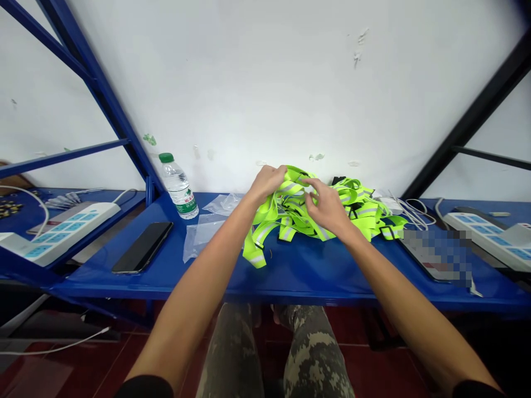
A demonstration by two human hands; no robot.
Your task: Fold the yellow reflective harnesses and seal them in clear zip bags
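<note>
A tangled heap of neon yellow-green reflective straps (365, 211) with silver stripes and black buckles lies on the blue table. My left hand (269, 181) is closed around a looped bundle of reflective strap (289, 188), lifted at the heap's left side. Loose strap ends hang below it onto the tabletop. Facing it from the right, my right hand (327, 205) has its thumb and index finger apart, with the index fingertip at the bundle's edge. Whether that fingertip presses on the strap is hard to see.
Left of the straps are clear plastic bags (207, 229), a water bottle (179, 187) and a black phone (143, 247). A partly blurred-out flat device (433, 257) and white cables (415, 213) lie right. Power strips (70, 232) flank the blue table (298, 276); a wall stands behind.
</note>
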